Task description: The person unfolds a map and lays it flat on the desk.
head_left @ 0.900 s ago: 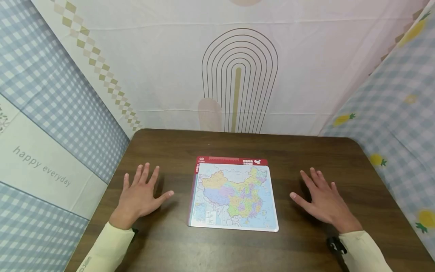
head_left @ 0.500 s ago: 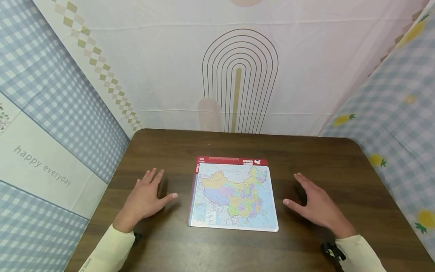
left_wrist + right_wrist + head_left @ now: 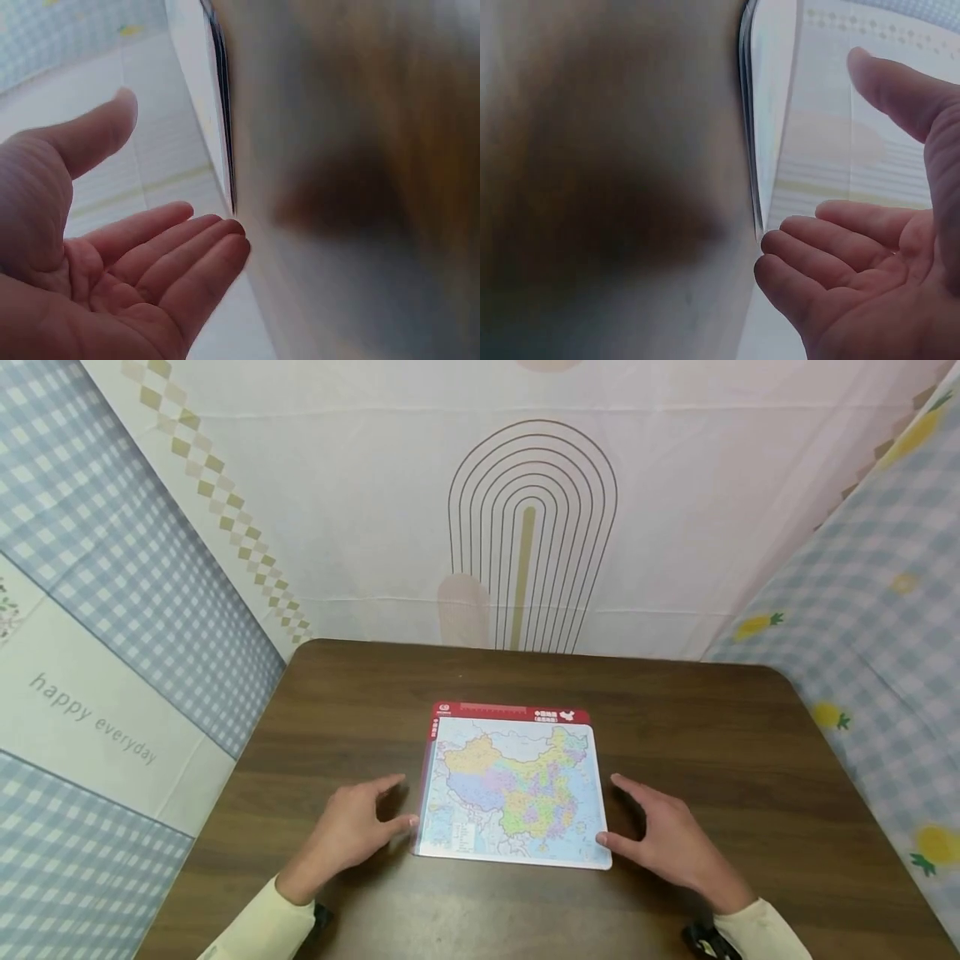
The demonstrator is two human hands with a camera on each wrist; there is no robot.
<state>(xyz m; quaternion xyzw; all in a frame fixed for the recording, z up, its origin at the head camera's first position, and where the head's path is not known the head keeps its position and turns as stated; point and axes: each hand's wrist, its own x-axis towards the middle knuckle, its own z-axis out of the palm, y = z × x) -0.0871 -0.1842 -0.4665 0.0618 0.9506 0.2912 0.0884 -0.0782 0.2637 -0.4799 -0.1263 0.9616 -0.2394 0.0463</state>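
Map (image 3: 517,785) lies flat on the surface (image 3: 480,910) between my two: right of my left hand (image 3: 348,827), left of my right hand (image 3: 667,839). Both are wide, thumbs at its side edges; contact I cannot confirm.

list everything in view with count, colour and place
table: 1, dark brown, lower centre
map: 1, multicoloured with red top band, flat on the table
white cloth: 1, white with printed arches, behind the table
left checked cloth: 1, blue-white, far left
right checked cloth: 1, blue-white with yellow pineapples, far right
sleeves: 2, pale yellow, bottom edge
wrist items: 2, black, by the sleeves
left hand: 1, bare, beside the map's left edge
right hand: 1, bare, beside the map's right edge
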